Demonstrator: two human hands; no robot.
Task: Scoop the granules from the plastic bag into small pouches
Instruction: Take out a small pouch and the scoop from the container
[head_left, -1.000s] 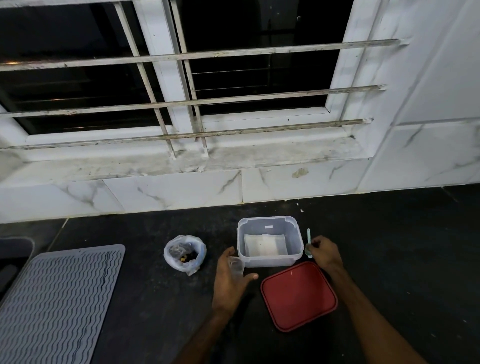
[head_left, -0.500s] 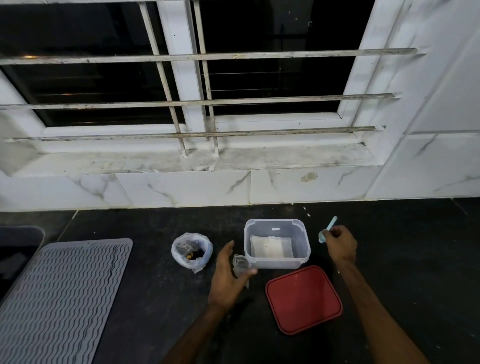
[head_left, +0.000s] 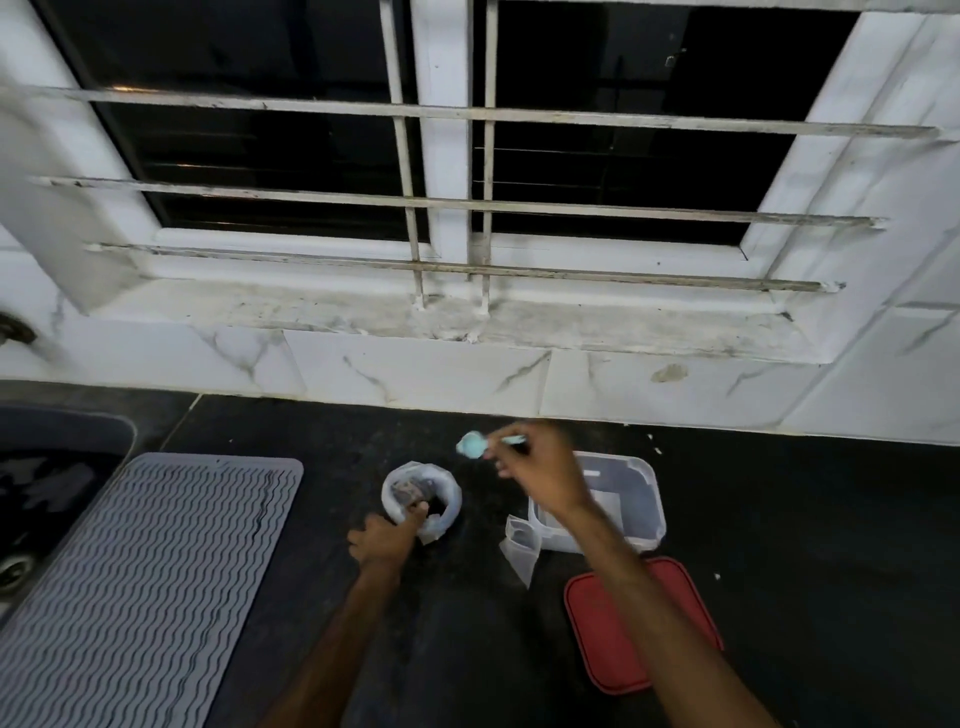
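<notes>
Now the left hand (head_left: 385, 539) grips the plastic bag (head_left: 451, 501) by its near rim while the right hand (head_left: 537, 480) pinches a blue scoop (head_left: 471, 445) above.

Black countertop (head_left: 805, 519) fills the lower half of frame. On it:
- grey ribbed drying mat (head_left: 140, 587) lower left, just beside the sink (head_left: 52, 467) at the left edge
- plastic bag (head_left: 451, 506) at centre, rim rolled down, standing open
- clear container (head_left: 641, 499) right of centre
- small clear pouch (head_left: 521, 545) against its near-left corner
- red lid (head_left: 592, 623) flat, lower right
- white crumbs (head_left: 653, 441) near the wall
</notes>
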